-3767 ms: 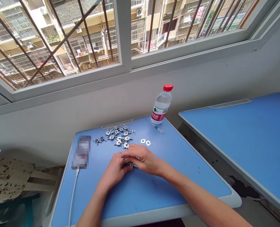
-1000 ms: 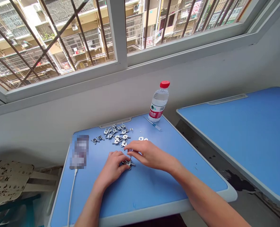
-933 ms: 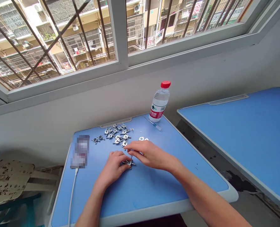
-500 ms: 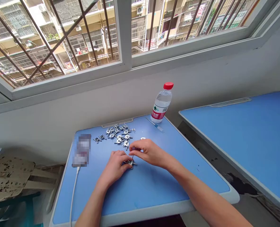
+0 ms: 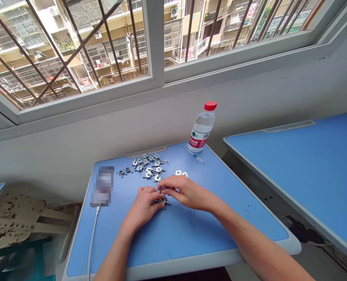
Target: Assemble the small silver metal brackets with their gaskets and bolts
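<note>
On the blue desk, my left hand (image 5: 145, 203) pinches a small silvery metal fitting (image 5: 163, 201) with arms sticking out, pressing it to the top. Just above that fitting is my right hand (image 5: 181, 190), its thumb and fingertips drawn together. Whatever lies between those fingertips is too small and covered to name. Several similar metal fittings (image 5: 148, 171) lie in a loose pile beyond my hands. Two flat metal plates with holes (image 5: 178, 172) rest just past my right hand, partly covered by it.
At the back right corner stands a water bottle (image 5: 202, 127) with a red cap. Beside it lies a thin screwdriver (image 5: 194, 155) with a clear blue handle. A blurred phone (image 5: 102, 186) with a white cable (image 5: 92, 238) is at left. Another blue desk (image 5: 308, 156) stands to the right.
My right hand has shifted slightly left, and its fingers have curled closer. A thin upright shaft beneath its fingertips no longer shows. My left hand keeps its hold on the fitting.
</note>
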The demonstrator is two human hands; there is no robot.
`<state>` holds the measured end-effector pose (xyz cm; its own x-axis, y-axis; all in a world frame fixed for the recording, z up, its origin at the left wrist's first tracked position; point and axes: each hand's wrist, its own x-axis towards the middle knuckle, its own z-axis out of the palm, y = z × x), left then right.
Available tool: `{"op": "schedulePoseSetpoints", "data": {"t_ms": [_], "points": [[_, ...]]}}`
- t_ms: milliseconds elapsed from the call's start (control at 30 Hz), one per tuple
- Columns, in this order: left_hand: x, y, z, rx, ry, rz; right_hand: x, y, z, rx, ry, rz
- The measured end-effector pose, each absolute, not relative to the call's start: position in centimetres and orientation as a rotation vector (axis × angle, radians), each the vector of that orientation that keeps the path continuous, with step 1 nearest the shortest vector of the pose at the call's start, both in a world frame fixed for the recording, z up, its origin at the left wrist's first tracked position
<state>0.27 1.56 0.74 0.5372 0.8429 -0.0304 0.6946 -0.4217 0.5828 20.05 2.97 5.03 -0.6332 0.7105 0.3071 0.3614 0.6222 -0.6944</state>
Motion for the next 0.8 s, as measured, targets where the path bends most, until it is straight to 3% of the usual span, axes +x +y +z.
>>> {"op": "schedulePoseSetpoints", "data": {"t_ms": [533,800], "points": [[0.3,1.6,0.5,2.228,1.246,0.365,19.7,3.4,4.0,-1.024,-2.183,0.725],[0.2,1.6,0.5,2.212,1.245,0.366,20.9,3.4,5.0,-0.889,-2.234,0.992]]}}
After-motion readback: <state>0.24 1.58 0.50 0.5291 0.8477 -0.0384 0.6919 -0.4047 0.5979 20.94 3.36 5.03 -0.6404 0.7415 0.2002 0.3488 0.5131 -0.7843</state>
